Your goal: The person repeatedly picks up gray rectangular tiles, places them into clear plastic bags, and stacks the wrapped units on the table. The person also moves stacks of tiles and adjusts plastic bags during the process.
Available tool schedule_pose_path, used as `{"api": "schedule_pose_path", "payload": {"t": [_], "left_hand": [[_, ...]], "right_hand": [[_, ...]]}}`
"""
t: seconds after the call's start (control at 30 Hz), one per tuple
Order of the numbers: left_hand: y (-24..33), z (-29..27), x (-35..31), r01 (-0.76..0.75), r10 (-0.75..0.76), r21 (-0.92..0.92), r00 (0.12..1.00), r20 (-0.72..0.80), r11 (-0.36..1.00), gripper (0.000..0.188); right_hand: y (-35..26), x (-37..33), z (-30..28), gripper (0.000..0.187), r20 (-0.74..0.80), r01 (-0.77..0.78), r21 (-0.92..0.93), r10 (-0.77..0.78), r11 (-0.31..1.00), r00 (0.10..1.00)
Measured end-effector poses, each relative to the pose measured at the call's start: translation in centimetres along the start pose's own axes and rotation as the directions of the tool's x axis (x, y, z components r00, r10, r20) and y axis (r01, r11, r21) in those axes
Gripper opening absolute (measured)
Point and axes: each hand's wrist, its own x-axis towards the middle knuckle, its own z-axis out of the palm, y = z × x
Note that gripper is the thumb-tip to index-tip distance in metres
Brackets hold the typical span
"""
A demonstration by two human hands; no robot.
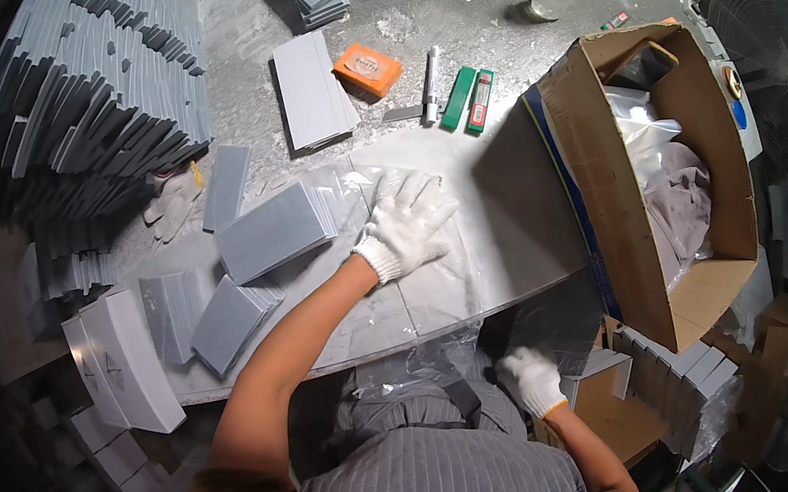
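Note:
My left hand (406, 222), in a white knit glove, lies flat with fingers spread on a clear plastic bag (450, 283) on the table. The bag hangs over the front edge toward my lap. Just left of that hand sits a stack of grey rectangular plates (271, 233). My right hand (532, 383), also gloved, is below the table edge, beside an open cardboard box (618, 406). Its fingers look curled, and I cannot make out what they hold, if anything.
Tall rows of grey plates (80, 89) fill the far left. A large open carton (610, 206) with plastic and cloth inside stands right. Farther back lie white panels (310, 92), an orange box (367, 69), a marker (432, 79) and green cases (460, 99). White boxes (124, 364) stand left.

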Motion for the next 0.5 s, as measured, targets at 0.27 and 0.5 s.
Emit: {"api": "schedule_pose_path", "payload": {"t": [0.27,0.5], "left_hand": [[0.0,0.6,0.1,-0.007,0.003,0.078,0.999,0.047,0.997,0.070],[-0.1,0.8,0.0,-0.028,0.028,0.005,0.999,-0.042,1.000,0.067]], "right_hand": [[-11.0,11.0,-9.4,0.081,-0.155,0.329,-0.012,-0.327,0.944,0.932],[-9.6,12.1,-4.9,0.054,0.054,0.295,-0.181,-0.290,0.938,0.955]]}}
